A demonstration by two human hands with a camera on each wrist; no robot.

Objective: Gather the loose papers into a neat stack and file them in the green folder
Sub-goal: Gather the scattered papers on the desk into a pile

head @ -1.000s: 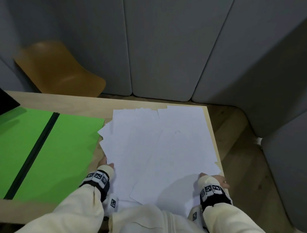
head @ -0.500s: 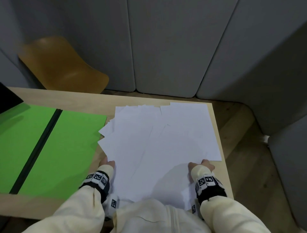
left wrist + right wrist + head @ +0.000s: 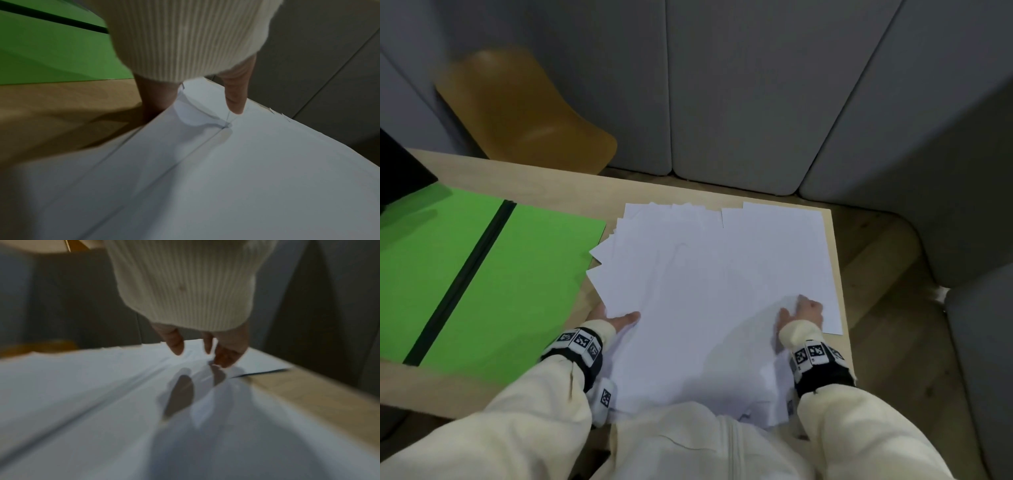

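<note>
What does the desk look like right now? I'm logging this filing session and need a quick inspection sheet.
Surface: light wooden table, papers near its right edge.
Job's things: white papers fanned out, not yet squared; green folder open flat to their left.
Clutter: dark object at far left, partly out of frame.
Hands: left hand grips the papers' left edge, thumb on top; right hand rests fingertips on the sheets.
Cables: nothing seen.
Surroundings: grey padded panels, a tan chair, wooden floor.
</note>
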